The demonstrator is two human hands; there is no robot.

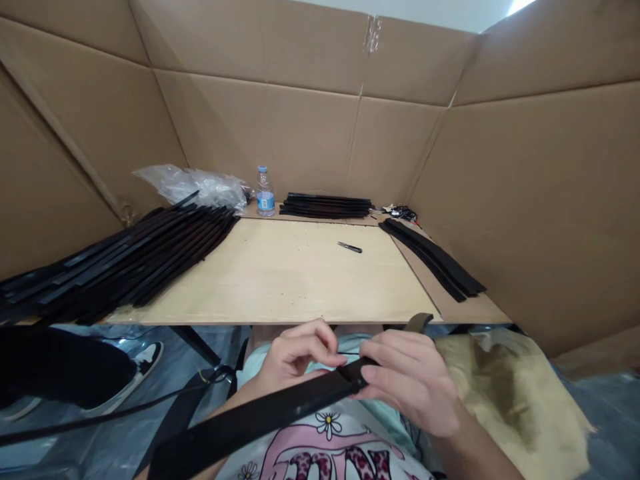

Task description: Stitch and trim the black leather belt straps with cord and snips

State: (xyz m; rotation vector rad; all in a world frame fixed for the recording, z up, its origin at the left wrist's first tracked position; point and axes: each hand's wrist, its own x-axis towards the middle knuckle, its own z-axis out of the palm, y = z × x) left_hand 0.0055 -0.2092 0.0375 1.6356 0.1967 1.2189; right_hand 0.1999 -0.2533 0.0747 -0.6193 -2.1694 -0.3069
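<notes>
Long, flat black strip slanting above the lap, near side of the table, and the right hand has its upper end gripped between thumb and fingers! The left hand curls at its far edge, fingers bent; whether they're pinching it, I can't tell. Out onto the pale wood-toned tabletop: small black-handled snips lying alone, a big heap of black strips left, a clear blue-capped bottle behind, brown cardboard walls all round.
</notes>
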